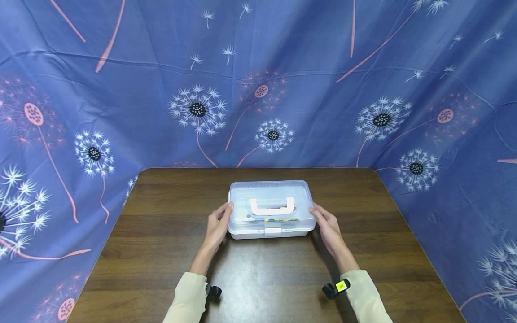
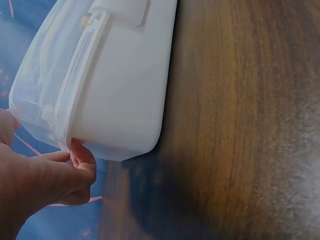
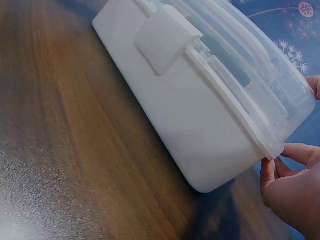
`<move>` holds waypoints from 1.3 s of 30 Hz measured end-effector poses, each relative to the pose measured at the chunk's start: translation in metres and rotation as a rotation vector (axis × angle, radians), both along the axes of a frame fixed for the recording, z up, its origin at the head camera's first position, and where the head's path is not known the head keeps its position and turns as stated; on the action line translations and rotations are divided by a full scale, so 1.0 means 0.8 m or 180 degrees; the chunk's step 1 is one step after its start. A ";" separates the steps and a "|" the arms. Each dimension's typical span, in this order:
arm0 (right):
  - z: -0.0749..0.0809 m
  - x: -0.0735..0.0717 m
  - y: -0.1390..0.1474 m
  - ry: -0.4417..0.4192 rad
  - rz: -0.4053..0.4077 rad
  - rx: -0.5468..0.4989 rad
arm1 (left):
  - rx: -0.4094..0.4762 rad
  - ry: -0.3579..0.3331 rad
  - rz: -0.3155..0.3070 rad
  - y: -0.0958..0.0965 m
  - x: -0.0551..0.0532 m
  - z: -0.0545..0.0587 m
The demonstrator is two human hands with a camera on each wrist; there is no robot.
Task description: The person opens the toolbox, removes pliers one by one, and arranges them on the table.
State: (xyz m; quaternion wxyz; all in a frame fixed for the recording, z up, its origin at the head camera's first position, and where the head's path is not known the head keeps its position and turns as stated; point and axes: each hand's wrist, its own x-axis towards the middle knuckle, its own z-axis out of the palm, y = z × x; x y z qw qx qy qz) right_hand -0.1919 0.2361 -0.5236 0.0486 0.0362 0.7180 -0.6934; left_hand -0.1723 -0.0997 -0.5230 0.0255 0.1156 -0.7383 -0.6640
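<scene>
A white plastic storage box (image 1: 252, 234) with a clear lid and a white carrying handle (image 1: 272, 211) stands on the table. Its front latch (image 3: 167, 40) lies flat against the front wall, and the lid is down. Through the lid, some yellow and dark items show, too blurred to name. My left hand (image 1: 216, 228) grips the box's left end, thumb on the lid and fingertips curled under the lid's rim in the left wrist view. At the opposite end, my right hand (image 1: 329, 229) holds the box likewise, fingertips beneath the rim.
A brown wood-grain table (image 1: 161, 251) carries the box near its far side. Blue cloth with dandelion prints (image 1: 319, 112) hangs behind and beside the table. Each wrist wears a small black camera (image 1: 214, 292) at the sleeve cuff.
</scene>
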 end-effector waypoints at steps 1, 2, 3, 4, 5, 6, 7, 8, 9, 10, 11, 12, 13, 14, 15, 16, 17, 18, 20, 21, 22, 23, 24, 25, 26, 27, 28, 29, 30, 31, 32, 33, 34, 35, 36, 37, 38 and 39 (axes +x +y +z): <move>0.000 0.002 0.000 -0.0017 -0.0017 0.0027 | -0.0015 -0.0020 -0.0004 0.000 0.002 0.000; 0.000 0.004 -0.001 -0.0039 -0.0042 0.0052 | -0.0026 -0.0037 -0.0006 0.000 0.003 0.000; 0.000 0.006 -0.001 -0.0048 -0.0054 0.0078 | -0.0035 -0.0057 -0.0009 -0.001 0.005 0.000; 0.000 0.008 -0.002 -0.0052 -0.0060 0.0074 | -0.0022 -0.0070 -0.0010 -0.001 0.007 0.000; -0.001 0.010 -0.002 -0.0056 -0.0064 0.0062 | -0.0011 -0.0077 -0.0016 -0.001 0.009 0.000; -0.001 0.012 -0.003 -0.0064 -0.0068 0.0056 | -0.0001 -0.0090 -0.0020 -0.001 0.010 0.000; -0.001 0.014 -0.003 -0.0074 -0.0079 0.0046 | 0.0003 -0.0111 -0.0022 -0.002 0.012 0.000; -0.001 0.015 -0.003 -0.0082 -0.0089 0.0049 | -0.0012 -0.0120 -0.0029 -0.002 0.014 0.001; 0.000 0.018 -0.003 -0.0096 -0.0098 0.0059 | -0.0019 -0.0133 -0.0036 -0.001 0.016 0.001; 0.000 0.020 -0.003 -0.0109 -0.0115 0.0070 | -0.0020 -0.0139 -0.0035 -0.001 0.018 0.002; 0.000 0.022 -0.003 -0.0121 -0.0135 0.0083 | -0.0038 -0.0145 -0.0032 -0.001 0.019 0.002; 0.001 0.024 -0.003 -0.0129 -0.0146 0.0095 | -0.0039 -0.0151 -0.0029 0.000 0.021 0.002; 0.001 0.027 -0.003 -0.0134 -0.0161 0.0102 | -0.0038 -0.0155 -0.0023 0.000 0.023 0.003; 0.001 0.029 -0.003 -0.0131 -0.0177 0.0112 | -0.0035 -0.0150 -0.0020 0.000 0.025 0.003; 0.001 0.031 -0.004 -0.0125 -0.0191 0.0103 | -0.0016 -0.0157 -0.0012 0.000 0.027 0.003; 0.001 0.034 -0.005 -0.0111 -0.0201 0.0092 | -0.0002 -0.0155 -0.0011 0.000 0.029 0.003; 0.001 0.036 -0.005 -0.0106 -0.0204 0.0079 | 0.0007 -0.0161 -0.0020 0.000 0.031 0.003; 0.000 0.039 -0.006 -0.0104 -0.0205 0.0066 | 0.0023 -0.0169 -0.0027 0.000 0.034 0.003; 0.000 0.043 -0.006 -0.0094 -0.0194 0.0040 | 0.0026 -0.0181 -0.0030 0.000 0.039 0.004; 0.001 0.046 -0.006 -0.0097 -0.0182 0.0033 | 0.0029 -0.0200 -0.0033 0.000 0.041 0.005; 0.001 0.048 -0.006 -0.0100 -0.0174 0.0027 | 0.0027 -0.0199 -0.0037 0.000 0.044 0.005; 0.000 0.050 -0.007 -0.0105 -0.0172 0.0021 | 0.0019 -0.0206 -0.0033 0.000 0.046 0.005; 0.000 0.052 -0.006 -0.0115 -0.0167 0.0036 | 0.0026 -0.0203 -0.0026 0.000 0.048 0.005; 0.001 0.054 -0.006 -0.0121 -0.0158 0.0042 | 0.0034 -0.0199 -0.0019 0.000 0.050 0.005; 0.001 0.055 -0.007 -0.0133 -0.0150 0.0054 | 0.0052 -0.0198 -0.0013 0.000 0.051 0.004; 0.001 0.057 -0.007 -0.0148 -0.0156 0.0049 | 0.0069 -0.0189 -0.0005 -0.001 0.052 0.003; 0.000 0.058 -0.008 -0.0157 -0.0164 0.0028 | 0.0095 -0.0167 0.0005 -0.001 0.053 0.002; 0.000 0.060 -0.008 -0.0172 -0.0180 0.0016 | 0.0115 -0.0162 0.0012 -0.001 0.053 0.001; -0.001 0.063 -0.008 -0.0188 -0.0208 0.0011 | 0.0143 -0.0165 0.0017 -0.001 0.053 0.000; -0.001 0.066 -0.009 -0.0193 -0.0264 0.0014 | 0.0166 -0.0167 0.0028 -0.002 0.053 -0.001; -0.003 0.070 -0.010 -0.0195 -0.0346 0.0030 | 0.0149 -0.0169 0.0043 -0.002 0.052 -0.002; -0.003 0.074 -0.012 -0.0209 -0.0448 0.0055 | 0.0149 -0.0165 0.0058 -0.002 0.050 -0.003; -0.003 0.078 -0.014 -0.0233 -0.0540 0.0064 | 0.0154 -0.0165 0.0074 -0.003 0.049 -0.003; -0.003 0.082 -0.016 -0.0254 -0.0629 0.0056 | 0.0137 -0.0159 0.0090 -0.003 0.046 -0.004; -0.003 0.086 -0.019 -0.0284 -0.0712 0.0054 | 0.0118 -0.0153 0.0107 -0.004 0.043 -0.004; -0.002 0.089 -0.022 -0.0309 -0.0781 0.0034 | 0.0103 -0.0137 0.0125 -0.005 0.040 -0.004; -0.002 0.092 -0.026 -0.0332 -0.0860 -0.0017 | 0.0111 -0.0133 0.0145 -0.006 0.036 -0.004; -0.001 0.095 -0.029 -0.0364 -0.0932 -0.0071 | 0.0153 -0.0135 0.0154 -0.007 0.032 -0.004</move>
